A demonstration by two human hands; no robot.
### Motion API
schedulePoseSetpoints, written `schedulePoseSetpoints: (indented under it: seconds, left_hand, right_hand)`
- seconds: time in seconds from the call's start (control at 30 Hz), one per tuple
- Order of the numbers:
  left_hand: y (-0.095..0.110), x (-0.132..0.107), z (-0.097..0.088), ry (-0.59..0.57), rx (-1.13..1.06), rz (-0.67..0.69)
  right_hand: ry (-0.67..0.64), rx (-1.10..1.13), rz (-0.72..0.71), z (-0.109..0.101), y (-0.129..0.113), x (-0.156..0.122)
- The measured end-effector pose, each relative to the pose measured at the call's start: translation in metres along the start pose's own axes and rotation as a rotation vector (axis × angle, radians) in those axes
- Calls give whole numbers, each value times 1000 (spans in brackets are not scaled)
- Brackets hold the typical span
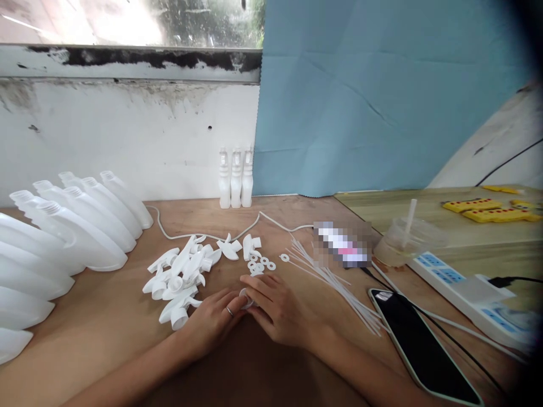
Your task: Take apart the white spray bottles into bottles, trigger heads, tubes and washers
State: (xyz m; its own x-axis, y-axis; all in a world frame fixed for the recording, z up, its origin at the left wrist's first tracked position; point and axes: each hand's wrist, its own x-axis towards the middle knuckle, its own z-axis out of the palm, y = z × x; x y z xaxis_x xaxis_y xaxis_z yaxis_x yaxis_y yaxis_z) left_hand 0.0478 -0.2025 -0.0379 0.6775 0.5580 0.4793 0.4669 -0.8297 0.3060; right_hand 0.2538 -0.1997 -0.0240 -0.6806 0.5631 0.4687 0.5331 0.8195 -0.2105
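Observation:
My left hand [216, 317] and my right hand [282, 311] meet over the table. Closed fingers of my left hand hold a white trigger sprayer head [245, 297]; only its round collar shows. My right thumb and fingers are pinched together at that collar, and whatever they grip is hidden. Just beyond my fingertips lie several white ring washers [257, 267]. To the left is a loose pile of white trigger sprayer heads [180, 277]. Thin white dip tubes [339, 288] lie in a spread bundle right of my right hand.
Large white bottles [91, 226] crowd the left side. Three small white bottles [236, 181] stand against the wall. On the right are a phone [424, 345], a blurred-out device [343, 246], a plastic cup [392, 246], a power strip [466, 294], cables and yellow pieces [487, 212].

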Motion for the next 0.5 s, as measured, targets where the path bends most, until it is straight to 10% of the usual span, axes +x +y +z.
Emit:
schedulePoseSetpoints:
  seconds: [0.33, 0.5]
  left_hand:
    - [-5, -3, 8, -47, 54, 2]
    - [-6, -5, 14, -71, -12, -132]
  right_hand:
    - [61, 409, 130, -10, 17, 2]
    - [199, -14, 469, -34, 68, -7]
